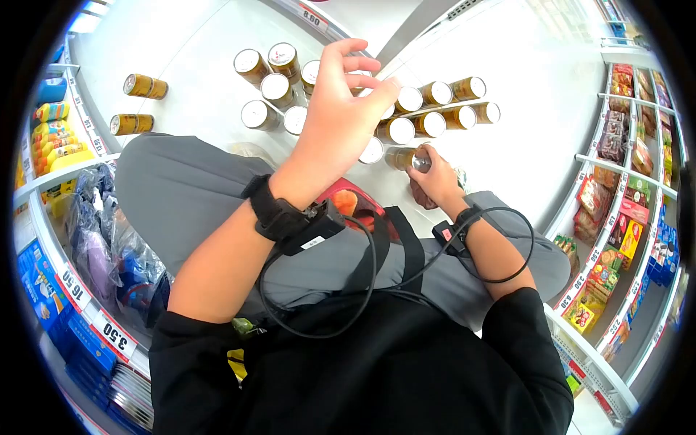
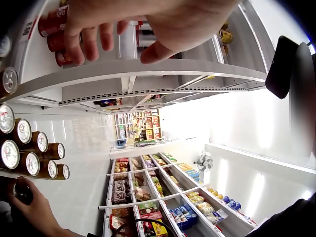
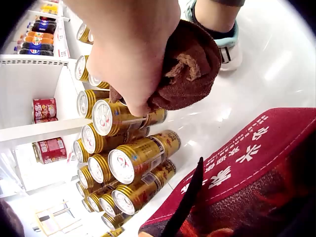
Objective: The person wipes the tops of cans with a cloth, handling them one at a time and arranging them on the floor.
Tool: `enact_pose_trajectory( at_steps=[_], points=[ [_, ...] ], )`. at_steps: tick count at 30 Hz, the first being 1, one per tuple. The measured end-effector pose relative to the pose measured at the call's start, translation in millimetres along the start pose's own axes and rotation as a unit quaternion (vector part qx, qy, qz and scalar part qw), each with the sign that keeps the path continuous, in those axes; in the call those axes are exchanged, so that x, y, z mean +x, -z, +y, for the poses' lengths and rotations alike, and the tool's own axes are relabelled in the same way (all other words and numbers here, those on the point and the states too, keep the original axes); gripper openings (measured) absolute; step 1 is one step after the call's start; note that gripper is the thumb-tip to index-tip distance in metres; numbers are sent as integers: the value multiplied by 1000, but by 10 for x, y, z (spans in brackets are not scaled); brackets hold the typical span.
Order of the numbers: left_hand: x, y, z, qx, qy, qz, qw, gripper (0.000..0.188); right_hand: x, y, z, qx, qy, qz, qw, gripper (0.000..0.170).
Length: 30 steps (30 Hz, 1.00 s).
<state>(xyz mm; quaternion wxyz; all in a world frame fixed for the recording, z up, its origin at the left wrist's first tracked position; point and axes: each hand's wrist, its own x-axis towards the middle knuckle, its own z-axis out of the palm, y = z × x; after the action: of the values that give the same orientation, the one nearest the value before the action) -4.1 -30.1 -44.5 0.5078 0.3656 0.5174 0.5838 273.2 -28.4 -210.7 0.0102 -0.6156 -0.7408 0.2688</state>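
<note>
My left hand (image 1: 339, 109) is raised over the cans on the floor, its fingers loosely bent and holding nothing. In the left wrist view it hangs before a shelf edge, with red cans (image 2: 54, 22) beyond its fingers. My right hand (image 1: 441, 181) grips one end of a gold drink can (image 1: 400, 157) that lies tilted low by my knees. A brown cloth (image 3: 190, 74) is bunched in the same hand, covering part of its fingers in the right wrist view. Several gold cans (image 3: 131, 165) with pale tops stand close together beside that hand.
Two gold cans (image 1: 145, 86) lie on their sides at the left. A shelf rail (image 1: 319, 23) crosses just past the cans. Stocked snack shelves (image 1: 616, 217) flank my right knee, and bagged goods (image 1: 94, 239) fill the left shelves. A red printed apron piece (image 3: 247, 153) hangs over my lap.
</note>
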Motion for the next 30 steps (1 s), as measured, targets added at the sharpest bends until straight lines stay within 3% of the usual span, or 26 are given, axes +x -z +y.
enact_pose_trajectory(
  at_steps=[11,14,19,21,23,27,30],
  points=[
    [20,17,-16,16,11,-8,1000,61,-23,-2,0,-15,6,-35,999,62],
    [14,-2,7,18,21,-11,1000,59,-57,-53,38,-30,20,-8,999,62],
    [22,-26,-139,-7,31,-16,999,56,-47,49,1,-44,-51,-91,994,83],
    [7,-30,-142,-1,33,-17,999,55,-58,63,82,15,-72,-96,993,90],
    [8,-22,-180,9,37,-18,999,56,-77,117,160,6,-87,-121,989,87],
    [20,-57,-191,11,43,-15,999,55,-49,312,260,-83,-71,-181,977,57],
    [48,-47,-334,29,41,-18,999,57,-91,531,180,-106,-65,-229,965,46]
  ],
)
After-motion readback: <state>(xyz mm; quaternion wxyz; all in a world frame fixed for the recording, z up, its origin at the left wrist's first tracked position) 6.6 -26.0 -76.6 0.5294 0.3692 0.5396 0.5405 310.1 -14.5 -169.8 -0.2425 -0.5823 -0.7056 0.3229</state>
